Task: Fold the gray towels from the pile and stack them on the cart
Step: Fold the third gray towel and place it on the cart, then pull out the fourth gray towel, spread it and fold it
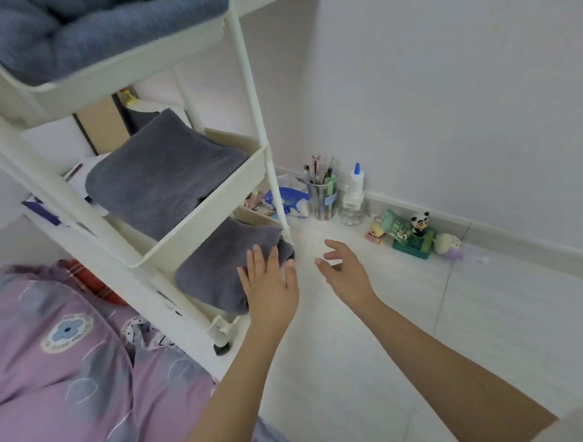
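Left hand (269, 281) is pressing flat, fingers straight, on folded gray towel (219, 273) lying in bottom tier of white cart (197, 220). Right hand (343, 268) is hovering just beside cart, fingers loosely spread, holding nothing. More gray towels are sitting in the tiers above.

The cart (197, 220) is cream-white. Its top tray holds a blue-gray towel (88, 32); the middle towel (160, 179) and bottom towel (219, 273) are darker charcoal gray. The bedding (67, 377) is lilac with gray patches, thin white curved lines and a round badge bearing a blue flower — red plaid shows behind it. Floor (419, 315) and wall (444, 83) are white. The glue bottle (355, 182) is white, blue-capped — the panda (419, 221) black-and-white on a green box (413, 244)
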The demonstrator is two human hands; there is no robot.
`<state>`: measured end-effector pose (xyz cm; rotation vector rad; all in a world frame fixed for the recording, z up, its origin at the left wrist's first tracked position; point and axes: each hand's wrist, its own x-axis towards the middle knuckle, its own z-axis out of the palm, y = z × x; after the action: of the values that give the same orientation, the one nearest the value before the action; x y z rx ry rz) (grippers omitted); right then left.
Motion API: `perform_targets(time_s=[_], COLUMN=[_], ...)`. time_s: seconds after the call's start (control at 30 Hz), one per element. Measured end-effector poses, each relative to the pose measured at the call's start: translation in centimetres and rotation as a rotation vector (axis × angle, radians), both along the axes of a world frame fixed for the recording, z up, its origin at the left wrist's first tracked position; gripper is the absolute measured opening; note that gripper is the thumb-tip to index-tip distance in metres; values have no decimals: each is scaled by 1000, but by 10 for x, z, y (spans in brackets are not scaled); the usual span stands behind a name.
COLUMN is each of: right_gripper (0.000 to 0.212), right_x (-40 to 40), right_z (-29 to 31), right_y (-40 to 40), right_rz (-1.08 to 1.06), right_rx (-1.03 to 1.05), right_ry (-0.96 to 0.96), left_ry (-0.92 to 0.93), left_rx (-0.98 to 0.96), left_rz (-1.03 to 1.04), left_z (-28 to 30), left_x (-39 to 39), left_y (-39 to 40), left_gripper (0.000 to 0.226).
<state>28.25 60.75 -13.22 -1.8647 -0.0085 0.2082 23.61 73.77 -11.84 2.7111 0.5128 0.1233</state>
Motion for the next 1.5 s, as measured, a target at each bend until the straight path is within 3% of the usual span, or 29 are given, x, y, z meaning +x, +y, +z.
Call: perform_targets(time_s=[0.13, 0.37, 0.7, 0.97, 1.23, 1.4, 1.5], right_gripper=[32, 21, 20, 17, 24, 37, 46], right_x=[-33, -112, -286, -433, -521, -537, -547], right_z=[13, 36, 24, 7, -11, -27, -27], right_y=[-62, -201, -419, -586, -695, -729, -756], right_rz=[-175, -560, -1096, -1351, -1545, -1539, -1501], right_rx=[62, 53, 23, 44, 50, -131, -400], right_ry=[-31, -112, -95, 0, 16, 78, 193], left_ry=[-73, 1, 183, 389, 528, 550, 563], left_rx=[-140, -408, -464, -537, -511, -454, -442], left_rz=[-189, -605, -1092, -1229, -1261, -1280, -1270], left_z=[17, 35, 39, 18, 7, 0, -1], left_x=[-9, -30, -132, -250, -324, -338, -348], left_y=[-62, -194, -434, -619, -732, -765, -781], left_gripper=[47, 34, 30, 27, 26, 32, 37])
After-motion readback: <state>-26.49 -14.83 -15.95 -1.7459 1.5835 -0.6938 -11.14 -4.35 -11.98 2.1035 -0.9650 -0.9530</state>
